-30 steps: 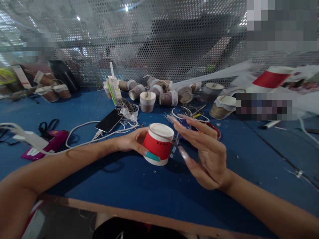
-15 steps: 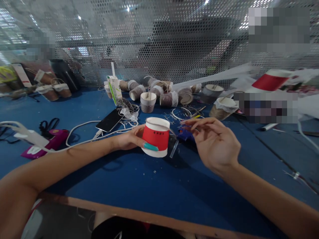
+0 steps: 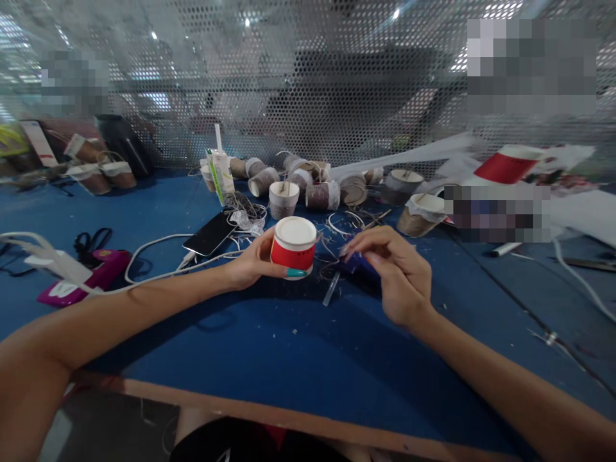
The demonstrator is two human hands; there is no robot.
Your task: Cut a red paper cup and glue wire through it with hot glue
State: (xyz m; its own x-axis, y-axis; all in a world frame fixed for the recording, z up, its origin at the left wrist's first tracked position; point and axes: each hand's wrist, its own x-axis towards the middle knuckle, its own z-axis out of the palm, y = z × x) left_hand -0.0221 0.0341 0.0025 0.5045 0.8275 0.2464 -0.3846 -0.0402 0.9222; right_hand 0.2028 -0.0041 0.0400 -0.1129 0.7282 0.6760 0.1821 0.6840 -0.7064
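A red and white paper cup [image 3: 292, 253] is held upside down over the table, its white base turned up and towards me. My left hand [image 3: 260, 260] grips it from the left, the thumb with a long teal nail lying across the red band. To the right of the cup, my right hand [image 3: 397, 269] is closed with thumb and fingertips together; what they pinch is too small to make out. A thin brown cord [image 3: 328, 247] loops between the cup and those fingertips. Below the right fingers lies a dark blue object [image 3: 359, 269], partly hidden, with a clear stick [image 3: 331, 290] beside it.
Several twine-wrapped cups [image 3: 323, 195] lie behind on the blue table [image 3: 269, 359]. A phone [image 3: 210, 232], white cables and a purple device [image 3: 89, 277] are on the left. Another red cup [image 3: 507, 165] stands at the right. Perforated metal [image 3: 269, 83] closes off the back.
The left hand has tipped the cup so its base shows more, and shifted slightly left and up. My right hand's fingers have drawn together and moved a little left.
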